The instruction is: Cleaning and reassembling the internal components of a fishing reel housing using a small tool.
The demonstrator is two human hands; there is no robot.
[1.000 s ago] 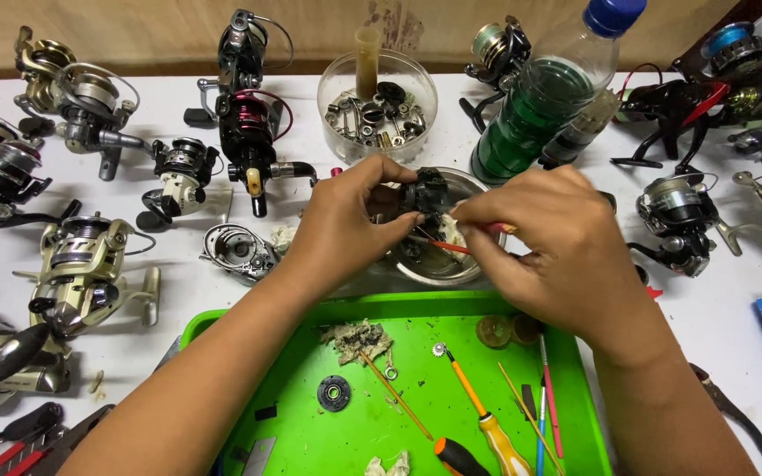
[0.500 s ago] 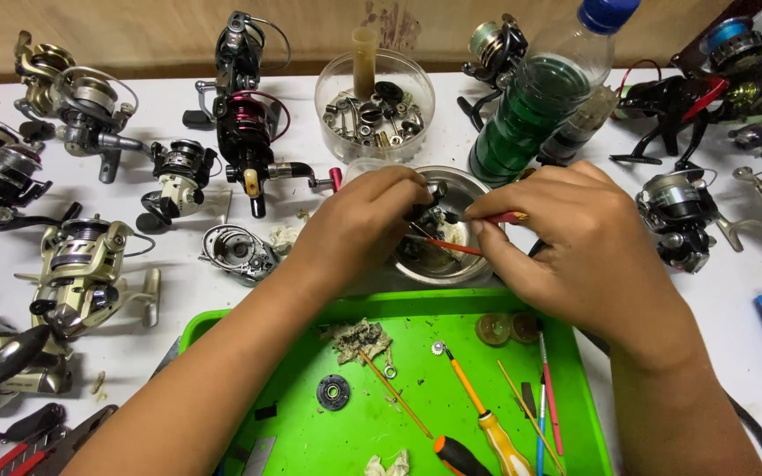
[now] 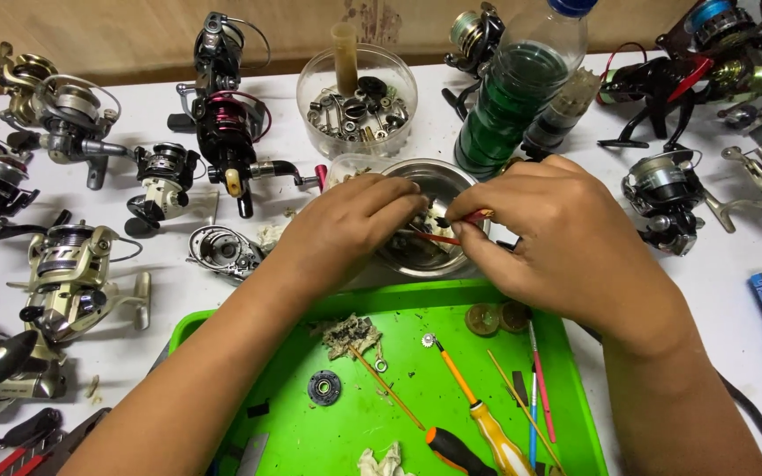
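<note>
Green is the tray near us, and it holds two screwdrivers: one yellow screwdriver and one with an orange and black handle. We also count two brown round discs, one small black ring and a few thin sticks in red, blue and brown on the tray.

Just past the tray sits one shiny metal bowl. Both our hands meet over it. Our left hand comes in from the near left with the arm slanting across the tray. Its fingers are curled shut and pinch a small dark part that we cannot see well. Our right hand comes in from the near right. Its fingers and thumb are pinched tight on a thin red tool, whose tip points left into the bowl, toward the left hand's fingertips.

Farther back stands one clear tub full of small metal bits, with a tan tube standing in it. Right of it stand two bottles, one big with green liquid and one smaller dark bottle.

Fishing reels lie all around on the white table. We count about seven on the left, like the red and black reel, and about five on the far side and right, like the grey reel.
</note>
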